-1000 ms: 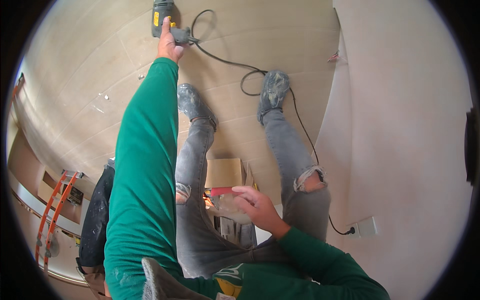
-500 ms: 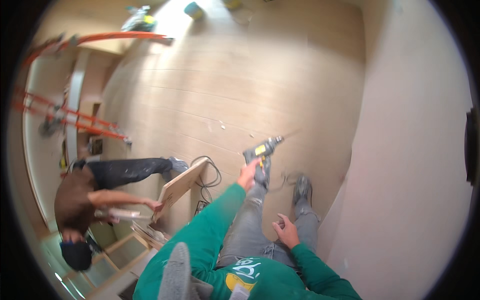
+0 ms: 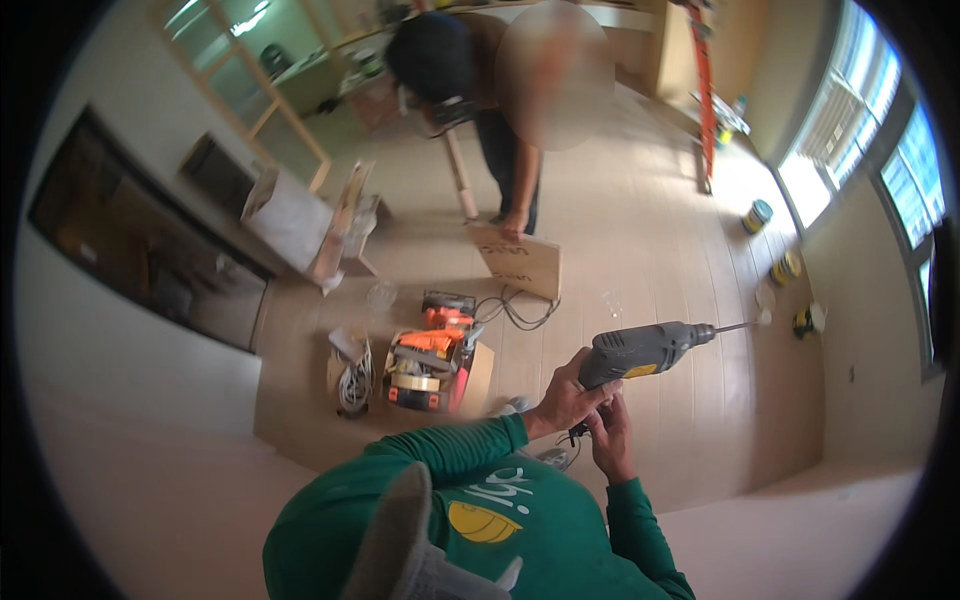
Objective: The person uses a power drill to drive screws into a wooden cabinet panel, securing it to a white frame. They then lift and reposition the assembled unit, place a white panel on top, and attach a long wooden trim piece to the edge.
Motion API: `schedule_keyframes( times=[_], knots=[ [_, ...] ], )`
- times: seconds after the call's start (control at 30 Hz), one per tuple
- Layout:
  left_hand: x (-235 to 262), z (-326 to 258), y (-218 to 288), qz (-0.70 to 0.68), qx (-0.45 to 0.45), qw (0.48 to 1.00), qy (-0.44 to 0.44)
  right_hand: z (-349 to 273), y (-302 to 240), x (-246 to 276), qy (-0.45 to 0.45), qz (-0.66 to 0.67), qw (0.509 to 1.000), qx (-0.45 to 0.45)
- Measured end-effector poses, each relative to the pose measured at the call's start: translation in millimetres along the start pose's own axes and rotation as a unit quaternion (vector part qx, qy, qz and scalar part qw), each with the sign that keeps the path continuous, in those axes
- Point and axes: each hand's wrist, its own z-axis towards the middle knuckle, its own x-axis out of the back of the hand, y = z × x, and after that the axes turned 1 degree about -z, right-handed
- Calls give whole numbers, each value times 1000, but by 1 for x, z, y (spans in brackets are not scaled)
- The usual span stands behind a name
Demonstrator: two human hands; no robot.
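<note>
Above the wooden floor (image 3: 640, 250), your left hand (image 3: 562, 400) grips the grey drill (image 3: 640, 350) by its handle, bit pointing right; your right hand (image 3: 610, 432) touches the handle's base, its fingers curled there.

Grey plastic power drill w/ yellow label (image 3: 640, 350): matt body, thin shiny metal bit at front. Green cloth sleeves look soft, not shiny. Pale wood plank floor (image 3: 640, 250): smooth, a bit glossy near windows. Brown cardboard sheet (image 3: 520, 262), matt, plain paper look. Orange plastic tool case (image 3: 425, 365), smooth. Round metal tins (image 3: 758, 215) shine some.
</note>
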Motion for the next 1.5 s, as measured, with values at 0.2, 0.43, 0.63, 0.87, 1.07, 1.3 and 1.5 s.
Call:
schedule_keyframes(
  times=[0.2, 0.43, 0.63, 0.87, 1.07, 1.3, 1.5],
  knots=[
    [63, -34, 57, -244, 153, 952, -107, -23, -24, -25, -169, -166, 969, -63],
    [135, -79, 20, -299, 210, 925, 108, -27, -21, -110, -253, -128, 936, -210],
    [194, -96, -10, -386, 175, 829, 364, -5, -8, -170, -265, -414, 866, -90],
    [248, -126, -28, -426, 78, 809, 397, 7, 22, -205, -227, -396, 889, 20],
    [234, -139, 15, -407, 20, 796, 448, 19, 10, -226, -301, -432, 847, 70],
    [220, -153, 10, -432, 9, 760, 485, 12, 12, -213, -353, -371, 848, 137],
    [195, -161, 4, -353, 47, 792, 496, 11, 3, -197, -401, -428, 804, 102]
  ],
)
